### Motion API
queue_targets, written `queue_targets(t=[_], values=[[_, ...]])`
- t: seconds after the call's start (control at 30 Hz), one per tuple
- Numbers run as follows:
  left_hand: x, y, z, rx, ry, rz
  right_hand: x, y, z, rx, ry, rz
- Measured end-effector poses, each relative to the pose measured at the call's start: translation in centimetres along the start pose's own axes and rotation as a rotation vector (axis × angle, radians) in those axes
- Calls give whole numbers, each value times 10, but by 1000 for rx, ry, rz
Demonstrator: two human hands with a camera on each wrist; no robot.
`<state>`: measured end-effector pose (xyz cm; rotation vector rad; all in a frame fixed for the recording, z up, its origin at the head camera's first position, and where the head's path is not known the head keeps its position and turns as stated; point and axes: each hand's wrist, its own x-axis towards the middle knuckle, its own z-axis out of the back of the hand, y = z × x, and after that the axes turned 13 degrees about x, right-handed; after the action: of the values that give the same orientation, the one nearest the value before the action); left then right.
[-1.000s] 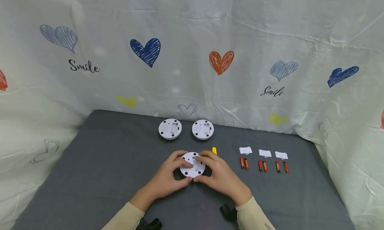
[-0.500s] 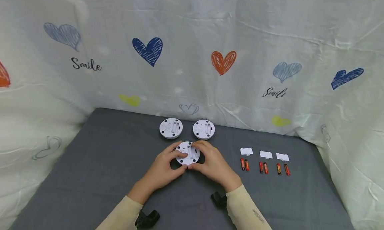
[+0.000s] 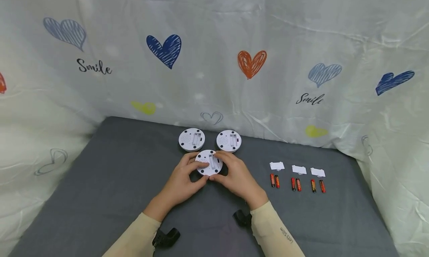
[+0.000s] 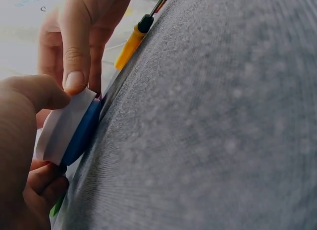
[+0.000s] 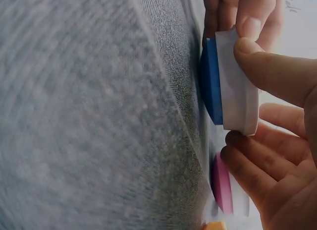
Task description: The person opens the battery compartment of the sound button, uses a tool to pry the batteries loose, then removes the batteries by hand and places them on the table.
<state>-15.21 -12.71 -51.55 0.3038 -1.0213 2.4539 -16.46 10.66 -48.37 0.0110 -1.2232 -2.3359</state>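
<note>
Both hands grip a round white device [image 3: 209,170] that lies face down, its blue side [image 4: 83,131] toward the cloth. Its upturned base has a speaker grid, dark feet and an uncovered battery slot. My left hand [image 3: 181,178] holds the left edge, with one finger laid across the base. On the right edge, my right hand [image 3: 236,177] has its thumb at the near rim and its fingers around the far side. The two thumbs almost meet in front. Just behind stand two similar devices, one left [image 3: 191,137] and one right [image 3: 229,139], battery slots uncovered too.
To the right lie three white battery covers [image 3: 299,170] in a row, with pairs of red batteries [image 3: 296,184] in front. A screwdriver with a yellow handle [image 4: 130,49] lies beyond the right hand, hidden in the head view. A printed curtain [image 3: 214,63] hangs behind the grey cloth [image 3: 134,167].
Both hands have moved the held device back and slightly left, close to the two others. The yellow handle beside the right hand has gone out of sight in the head view.
</note>
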Motion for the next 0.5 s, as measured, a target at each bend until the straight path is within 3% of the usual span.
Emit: queue_targets(t=[0.27,0.5], values=[[2,-2,-3,-4,-4,-10,-2,-1,1,4,-18,6],[0,-4,7,46,1,12,5,3,-1,4,15,-6]])
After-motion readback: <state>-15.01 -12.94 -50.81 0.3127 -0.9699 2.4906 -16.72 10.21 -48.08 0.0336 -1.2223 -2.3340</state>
